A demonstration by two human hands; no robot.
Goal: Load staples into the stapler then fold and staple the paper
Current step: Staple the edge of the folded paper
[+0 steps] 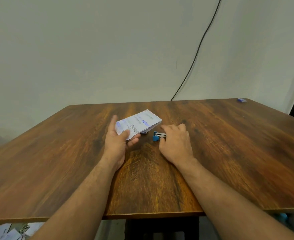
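Left hand (116, 141) pinches the folded paper (138, 123), light and floppy, at its near edge. Right hand (174, 142) covers the small stapler (158, 135); hold unclear.

A plain room, likely a home or small office: a wood-grain bench (212, 153) stands against a bare pale wall (90, 49). A black cable (199, 47) hangs down the wall behind the bench's far edge, and loose papers (7, 231) lie on the floor under its near left corner.
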